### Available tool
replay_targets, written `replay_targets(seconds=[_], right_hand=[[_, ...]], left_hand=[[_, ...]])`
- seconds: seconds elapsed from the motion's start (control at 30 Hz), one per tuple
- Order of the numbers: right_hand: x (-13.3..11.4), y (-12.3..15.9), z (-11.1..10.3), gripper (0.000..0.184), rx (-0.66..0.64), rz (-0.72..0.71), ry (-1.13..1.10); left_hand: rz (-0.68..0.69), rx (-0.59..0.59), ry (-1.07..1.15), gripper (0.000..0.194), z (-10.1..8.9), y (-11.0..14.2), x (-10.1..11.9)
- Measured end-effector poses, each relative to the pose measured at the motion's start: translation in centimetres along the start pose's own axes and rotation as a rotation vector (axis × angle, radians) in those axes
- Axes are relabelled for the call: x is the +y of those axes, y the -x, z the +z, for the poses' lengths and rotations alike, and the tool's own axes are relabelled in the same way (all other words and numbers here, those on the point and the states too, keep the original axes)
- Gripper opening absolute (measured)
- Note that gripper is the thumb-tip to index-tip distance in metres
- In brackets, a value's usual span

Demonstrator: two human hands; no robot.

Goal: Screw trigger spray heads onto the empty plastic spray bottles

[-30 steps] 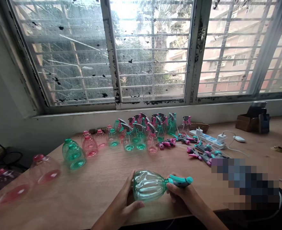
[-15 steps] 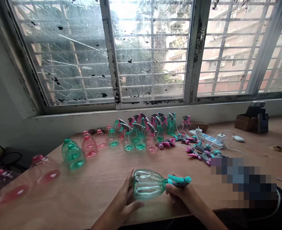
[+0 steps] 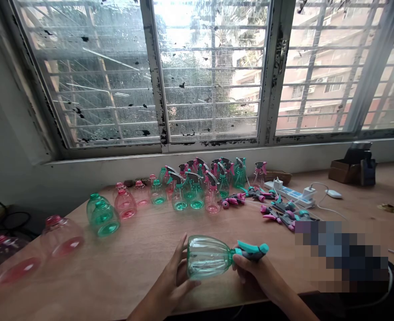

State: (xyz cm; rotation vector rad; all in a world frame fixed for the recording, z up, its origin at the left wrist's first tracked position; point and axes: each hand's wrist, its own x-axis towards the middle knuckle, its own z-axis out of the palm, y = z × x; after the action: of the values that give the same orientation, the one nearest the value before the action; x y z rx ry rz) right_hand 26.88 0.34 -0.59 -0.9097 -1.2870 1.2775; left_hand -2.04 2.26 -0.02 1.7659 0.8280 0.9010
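Note:
A clear green spray bottle [image 3: 208, 257] lies sideways above the table's near edge, held between both hands. Its base rests against my left hand [image 3: 175, 272], whose fingers and thumb curve around the bottom end. My right hand [image 3: 252, 267] grips the neck end, its thumb on the collar of the teal and grey spray head [image 3: 253, 251]. The spray head is seated on the bottle's neck and points right. Part of the right fingers is hidden behind the spray head.
Bottles without heads, pink [image 3: 125, 204] and green [image 3: 107, 219], stand on the left. Several spray bottles with heads [image 3: 196, 191] crowd the back. Loose spray heads [image 3: 280, 211] lie at right, beside a power strip [image 3: 292, 195]. A cardboard box [image 3: 344, 170] sits farther right.
The spray head has turned slightly, and its teal part stands a little more apart from the grey part. My right hand has shifted slightly; the left hand stays around the base.

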Motion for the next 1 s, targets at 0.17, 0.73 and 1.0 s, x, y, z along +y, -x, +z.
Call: replay_targets(seconds=[0.17, 0.73, 1.0], right_hand=[[0.1, -0.1, 0.0, 0.041, -0.007, 0.014, -0.016], [-0.5, 0.1, 0.2, 0.039, -0.007, 0.007, -0.006], [-0.1, 0.0, 0.1, 0.042, 0.018, 0.020, 0.006]], left_hand=[[-0.013, -0.064, -0.013, 0.094, -0.2, 0.0, 0.7], [-0.025, -0.034, 0.059, 0.085, 0.4, 0.6, 2.7], [-0.051, -0.028, -0.033, 0.082, 0.3, 0.9, 3.2]])
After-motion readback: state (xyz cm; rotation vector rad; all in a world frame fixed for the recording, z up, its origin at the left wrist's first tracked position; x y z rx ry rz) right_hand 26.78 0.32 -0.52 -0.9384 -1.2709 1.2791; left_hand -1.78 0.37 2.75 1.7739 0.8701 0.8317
